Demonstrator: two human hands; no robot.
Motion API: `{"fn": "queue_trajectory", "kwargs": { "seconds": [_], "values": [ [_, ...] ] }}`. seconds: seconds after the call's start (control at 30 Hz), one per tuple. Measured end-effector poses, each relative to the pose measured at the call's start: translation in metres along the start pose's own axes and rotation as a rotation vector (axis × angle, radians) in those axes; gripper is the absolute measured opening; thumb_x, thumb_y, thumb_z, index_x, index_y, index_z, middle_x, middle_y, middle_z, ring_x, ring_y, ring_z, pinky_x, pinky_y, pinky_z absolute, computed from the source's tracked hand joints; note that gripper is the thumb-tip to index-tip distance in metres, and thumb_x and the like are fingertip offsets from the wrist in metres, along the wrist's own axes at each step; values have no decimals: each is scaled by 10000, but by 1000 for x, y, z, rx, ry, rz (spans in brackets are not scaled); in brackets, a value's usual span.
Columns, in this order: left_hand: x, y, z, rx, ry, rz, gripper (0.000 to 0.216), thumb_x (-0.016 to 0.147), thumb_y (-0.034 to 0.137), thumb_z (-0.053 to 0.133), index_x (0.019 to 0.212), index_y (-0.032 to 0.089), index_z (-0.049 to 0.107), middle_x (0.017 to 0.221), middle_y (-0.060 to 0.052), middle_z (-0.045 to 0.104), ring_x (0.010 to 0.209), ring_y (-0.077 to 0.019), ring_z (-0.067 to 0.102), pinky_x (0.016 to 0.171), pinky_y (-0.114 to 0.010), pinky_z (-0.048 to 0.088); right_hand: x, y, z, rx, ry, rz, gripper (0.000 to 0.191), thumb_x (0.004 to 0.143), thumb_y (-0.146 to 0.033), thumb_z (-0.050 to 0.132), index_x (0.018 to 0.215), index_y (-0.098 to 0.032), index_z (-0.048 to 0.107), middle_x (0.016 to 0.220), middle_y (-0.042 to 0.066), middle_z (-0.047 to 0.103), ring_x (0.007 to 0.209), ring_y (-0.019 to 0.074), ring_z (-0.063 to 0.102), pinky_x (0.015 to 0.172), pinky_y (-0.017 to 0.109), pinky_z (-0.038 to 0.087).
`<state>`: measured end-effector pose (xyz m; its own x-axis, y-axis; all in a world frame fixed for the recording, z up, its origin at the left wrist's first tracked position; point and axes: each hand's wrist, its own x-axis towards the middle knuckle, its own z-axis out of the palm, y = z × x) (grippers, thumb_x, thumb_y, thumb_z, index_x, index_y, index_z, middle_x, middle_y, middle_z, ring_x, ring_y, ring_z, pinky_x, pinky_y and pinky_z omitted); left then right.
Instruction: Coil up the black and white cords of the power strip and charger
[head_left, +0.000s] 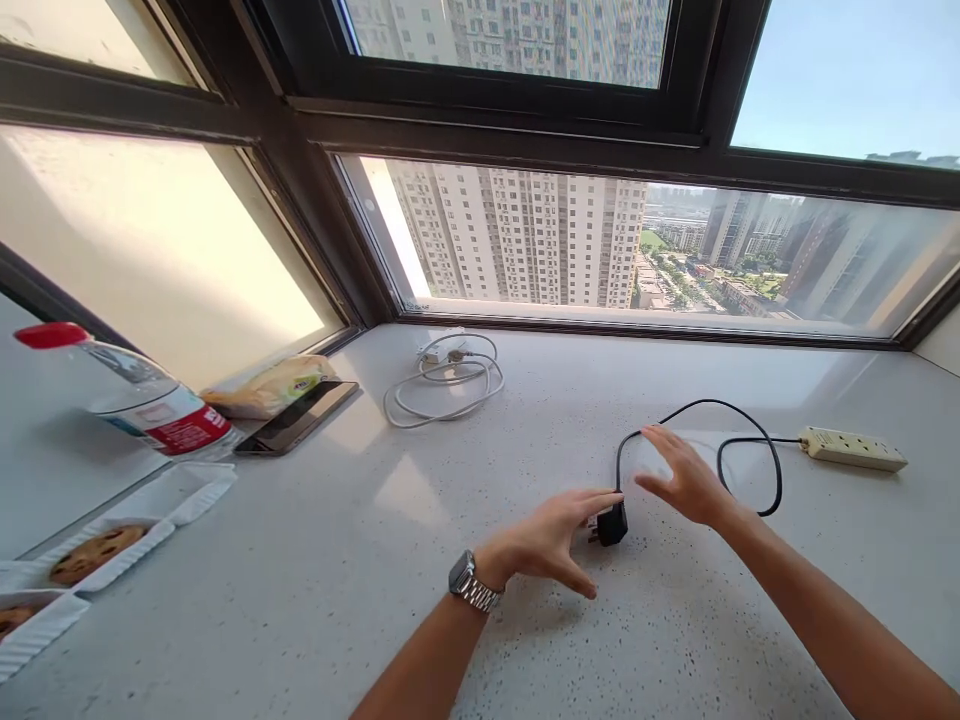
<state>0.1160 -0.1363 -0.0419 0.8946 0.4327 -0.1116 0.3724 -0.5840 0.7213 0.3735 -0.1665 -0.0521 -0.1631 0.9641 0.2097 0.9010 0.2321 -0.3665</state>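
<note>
A black plug lies on the speckled white sill, its prongs pointing left. My left hand, with a watch on the wrist, is beside the plug; its fingertips reach the plug's top, thumb spread away below. Whether they touch it I cannot tell. To the right, my right hand is held with thumb and fingers apart, the fingertips close to the black cord. That cord loops from the plug to a cream power strip at the right.
A coiled white cable lies near the window. On the left are a bottle with a red cap, a phone, a wrapped food packet and a white tray with cookies. Windows border the sill at the back and left.
</note>
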Motion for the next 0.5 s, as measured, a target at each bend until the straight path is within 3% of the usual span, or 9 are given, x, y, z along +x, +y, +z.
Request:
{"fn": "queue_trajectory", "kwargs": {
  "seconds": [0.07,0.13,0.3,0.4,0.5],
  "values": [
    [9,4,11,118,39,94,931,587,436,799,1416,301,399,1414,-102,448,1245,-335,417,1027,-474,334,-9,-23,21,76,-68,-184,853,796,-746,421,1402,-145,417,1447,140,424,1363,309,326,1101,470,300],
    [17,5,21,194,102,134,812,624,397,785,1364,304,465,1360,-93,500,1209,-319,457,998,-450,363,-16,-33,36,142,-70,-274,831,787,-762,406,1349,-155,480,1372,143,511,1324,313,382,1091,480,300],
    [32,5,37,201,236,143,466,677,253,716,1132,234,618,1143,-80,630,1029,-255,560,847,-348,435,-23,-35,44,290,78,-255,722,867,-724,251,1171,-168,597,1075,133,667,1012,258,587,905,422,422],
    [32,6,38,25,317,196,322,643,196,675,965,197,658,933,-55,661,815,-188,562,722,-286,427,-26,-37,35,338,131,-261,751,889,-705,138,1135,-173,607,974,111,684,883,225,608,861,400,402],
    [29,9,32,-404,438,154,296,628,208,646,920,163,661,786,-37,630,648,-129,491,587,-243,376,-27,-38,25,284,169,-305,772,869,-733,120,1110,-191,614,834,68,680,777,197,606,944,433,316]
  ]
}}
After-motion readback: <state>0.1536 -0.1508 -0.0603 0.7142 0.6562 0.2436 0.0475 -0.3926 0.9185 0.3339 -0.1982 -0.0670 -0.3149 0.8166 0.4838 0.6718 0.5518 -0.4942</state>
